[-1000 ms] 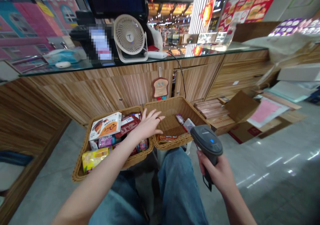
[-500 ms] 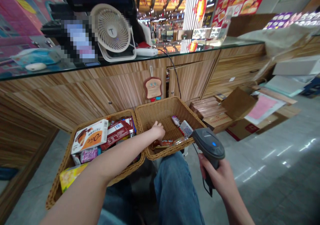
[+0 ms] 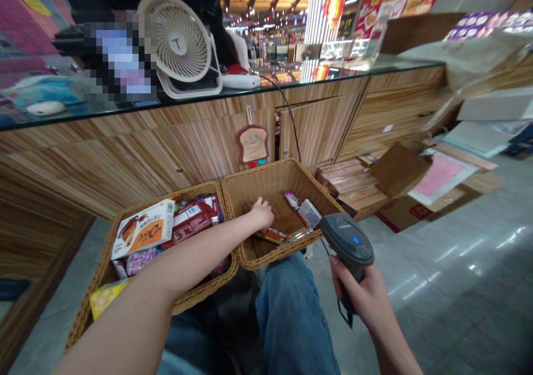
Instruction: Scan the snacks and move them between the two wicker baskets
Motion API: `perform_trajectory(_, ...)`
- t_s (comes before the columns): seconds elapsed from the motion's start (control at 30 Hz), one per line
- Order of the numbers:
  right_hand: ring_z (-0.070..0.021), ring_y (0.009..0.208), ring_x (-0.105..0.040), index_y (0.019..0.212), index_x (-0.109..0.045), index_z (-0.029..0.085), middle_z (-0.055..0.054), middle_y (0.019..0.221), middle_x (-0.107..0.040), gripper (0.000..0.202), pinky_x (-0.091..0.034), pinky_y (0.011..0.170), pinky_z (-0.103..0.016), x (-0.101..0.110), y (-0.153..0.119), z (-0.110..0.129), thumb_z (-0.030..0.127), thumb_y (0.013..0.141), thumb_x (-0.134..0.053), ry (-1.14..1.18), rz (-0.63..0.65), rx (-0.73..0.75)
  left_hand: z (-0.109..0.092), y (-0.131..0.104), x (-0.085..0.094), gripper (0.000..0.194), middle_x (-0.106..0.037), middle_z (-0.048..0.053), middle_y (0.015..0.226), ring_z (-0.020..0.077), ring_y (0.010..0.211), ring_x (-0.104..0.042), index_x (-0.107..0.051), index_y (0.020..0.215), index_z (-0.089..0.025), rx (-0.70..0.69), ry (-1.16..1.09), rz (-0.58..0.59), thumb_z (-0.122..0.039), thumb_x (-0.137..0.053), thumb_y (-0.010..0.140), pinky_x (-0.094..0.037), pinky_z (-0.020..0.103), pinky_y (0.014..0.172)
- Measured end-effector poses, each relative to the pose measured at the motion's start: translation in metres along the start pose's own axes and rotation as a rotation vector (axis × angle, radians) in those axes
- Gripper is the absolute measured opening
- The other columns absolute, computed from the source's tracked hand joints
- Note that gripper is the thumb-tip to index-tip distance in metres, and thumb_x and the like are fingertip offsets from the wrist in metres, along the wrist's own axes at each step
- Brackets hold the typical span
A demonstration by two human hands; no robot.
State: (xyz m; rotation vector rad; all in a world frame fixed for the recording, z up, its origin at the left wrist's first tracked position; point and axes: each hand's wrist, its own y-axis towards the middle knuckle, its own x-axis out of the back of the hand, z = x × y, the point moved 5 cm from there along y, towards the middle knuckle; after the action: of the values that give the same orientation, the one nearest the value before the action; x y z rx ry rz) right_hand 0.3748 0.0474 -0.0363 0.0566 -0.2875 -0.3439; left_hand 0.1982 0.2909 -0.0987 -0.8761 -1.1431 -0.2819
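My left hand (image 3: 262, 215) reaches into the right wicker basket (image 3: 266, 176), its fingers curled over one end of a snack bar (image 3: 275, 235) in a red and orange wrapper. The fingertips are partly hidden. Beside that bar lie a clear packet (image 3: 297, 234), a clear plastic box (image 3: 309, 214) and a small purple packet (image 3: 292, 199). My right hand (image 3: 366, 291) is wrapped round the handle of a dark grey barcode scanner (image 3: 347, 239), which has a blue light on top and a cord below. Its head is close to the basket's right front corner.
The left wicker basket (image 3: 222, 300) holds a white and orange Dove box (image 3: 144, 229), dark red packs (image 3: 191, 223) and a yellow pack (image 3: 106, 297). Behind stands a wooden counter (image 3: 200, 141) with a fan (image 3: 177, 44). Cardboard boxes (image 3: 402, 214) sit at right.
The snack bar under my left hand has turned, its free end now pointing right. My left hand has moved only slightly. The right hand keeps the scanner almost still, while the view has shifted a little.
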Motion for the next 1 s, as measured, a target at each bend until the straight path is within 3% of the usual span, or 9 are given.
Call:
perform_trajectory(0.13,-0.0151,0.040,-0.050,0.068,-0.057,0.022,0.002,0.044,-0.054,0.050,-0.042,0.046,-0.026,0.000,0.000,-0.002,0.062,0.097,-0.065,-0.015,-0.009,0.008,-0.006,-0.003,0.000,0.049,-0.075,0.018,0.127,0.0399,0.132,-0.053,-0.083,0.090,-0.023,-0.046,-0.030,0.004,-0.024,-0.101,0.044,-0.019,0.058,0.123)
perform_trajectory(0.27,-0.0151,0.040,-0.051,0.065,-0.056,0.023,0.001,0.044,-0.055,0.052,-0.043,0.046,-0.026,0.001,0.000,0.003,0.063,0.097,-0.064,-0.031,0.000,0.007,-0.008,-0.006,0.009,0.031,-0.081,0.014,0.108,0.0359,0.121,-0.063,-0.080,0.075,-0.022,-0.048,-0.058,-0.044,-0.014,-0.097,0.050,-0.016,0.057,0.124)
perform_trajectory(0.4,-0.0157,0.038,-0.051,0.064,-0.055,0.023,0.000,0.043,-0.055,0.056,-0.044,0.045,-0.026,0.002,0.001,0.016,0.070,0.093,-0.064,-0.025,0.005,-0.005,-0.003,-0.012,0.026,0.027,-0.082,0.010,0.089,0.0311,0.101,-0.072,-0.075,0.065,-0.021,-0.035,-0.054,-0.073,-0.010,-0.095,0.050,-0.017,0.058,0.123)
perform_trajectory(0.53,-0.0163,0.037,-0.051,0.063,-0.055,0.024,-0.001,0.041,-0.055,0.058,-0.043,0.044,-0.027,0.002,0.000,0.028,0.073,0.091,-0.062,-0.036,0.014,0.008,0.002,-0.029,0.052,0.028,-0.081,0.010,0.087,0.0337,0.102,-0.073,-0.074,0.066,-0.020,-0.011,-0.032,-0.144,-0.012,-0.096,0.051,-0.020,0.063,0.121)
perform_trajectory(0.73,-0.0160,0.036,-0.051,0.070,-0.056,0.023,0.001,0.042,-0.054,0.054,-0.043,0.042,-0.026,-0.009,-0.009,0.035,0.072,0.090,-0.064,0.005,0.075,-0.019,0.008,-0.086,0.085,0.022,-0.077,0.013,0.110,0.0342,0.117,-0.068,-0.078,0.097,-0.021,0.040,-0.049,-0.374,-0.016,-0.083,0.076,-0.020,0.064,0.122)
perform_trajectory(0.87,-0.0160,0.037,-0.052,0.068,-0.054,0.024,0.001,0.042,-0.054,0.054,-0.044,0.042,-0.026,-0.015,-0.016,0.043,0.072,0.090,-0.065,0.012,0.109,-0.009,0.018,-0.139,0.096,0.023,-0.078,0.006,0.106,0.0304,0.114,-0.068,-0.076,0.105,-0.026,0.112,-0.222,-0.648,-0.022,-0.081,0.083,-0.025,0.060,0.119)
perform_trajectory(1.0,-0.0163,0.039,-0.053,0.069,-0.053,0.024,0.001,0.044,-0.054,0.051,-0.046,0.045,-0.027,-0.026,-0.025,0.053,0.068,0.093,-0.064,0.049,0.164,0.014,0.023,-0.194,0.093,0.020,-0.078,0.001,0.113,0.0252,0.114,-0.068,-0.073,0.111,-0.031,0.243,-0.474,-0.942,-0.025,-0.075,0.092,-0.025,0.054,0.120)
